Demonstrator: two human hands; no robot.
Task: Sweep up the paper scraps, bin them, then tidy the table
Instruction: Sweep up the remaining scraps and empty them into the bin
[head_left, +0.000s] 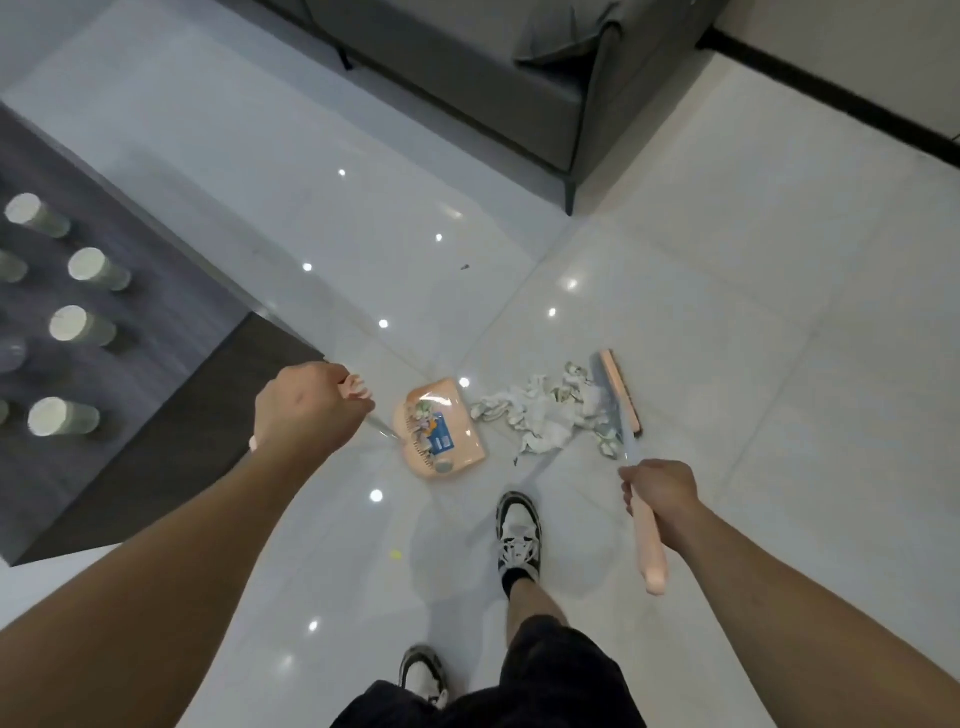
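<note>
Dustpan sits on the pale tiled floor, pink, with a blue label and a few scraps already inside. It serves as the landmark here.

Left hand, just left of the dustpan, is curled tight round the top of the dustpan's long handle; the thin shaft slants down from the fist to the pan's near left edge.

Scraps, a loose white and greenish heap of torn paper, lie just right of the dustpan's open mouth, the nearest pieces almost touching its lip.

Broom stands right of the dustpan, on the far side of the heap, its pink head and grey bristles against the scraps. Right hand, right of and nearer than the dustpan, is closed round the broom's pink grip, whose end sticks out below the fist.

Right shoe is planted just near of the dustpan; left shoe further back.

Table, dark, lies left of the dustpan, carrying several pale cups.

Sofa, grey, stands well beyond the dustpan.
</note>
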